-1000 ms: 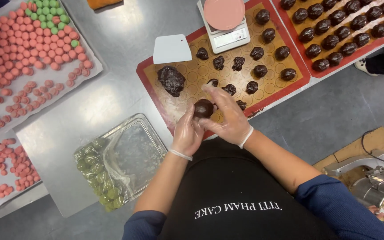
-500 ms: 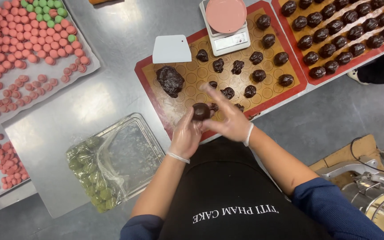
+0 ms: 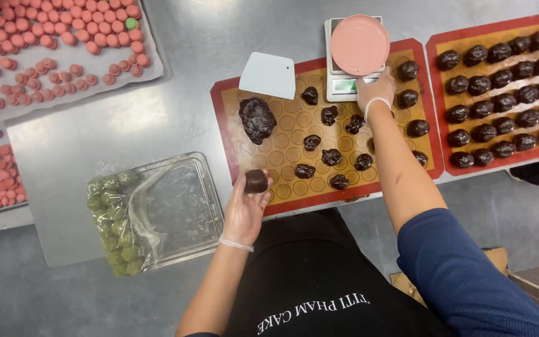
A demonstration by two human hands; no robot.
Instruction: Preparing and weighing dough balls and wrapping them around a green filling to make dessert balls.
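Note:
My gloved left hand (image 3: 242,212) holds a round dark chocolate ball (image 3: 256,181) in its fingertips, over the front left corner of a red-edged baking mat (image 3: 232,134). My gloved right hand (image 3: 374,90) reaches across the mat to the front of a small white scale (image 3: 339,87) with a pink plate (image 3: 360,45) on top. Its fingertips are partly hidden under the plate. Several rough dark dough pieces (image 3: 332,156) lie mid-mat, and a larger dark lump (image 3: 257,118) lies at its left. Smooth balls (image 3: 417,128) sit in a column beside my right forearm.
A white scraper (image 3: 268,75) lies at the mat's far left corner. A second red mat (image 3: 435,93) at the right carries rows of dark balls. A clear tray (image 3: 179,206) with green balls in plastic wrap stands at front left. Sheets of pink rounds (image 3: 45,37) fill the far left.
My hands were together around the ball. Now they are apart: the left keeps the ball and has moved left, the right has reached out to the scale.

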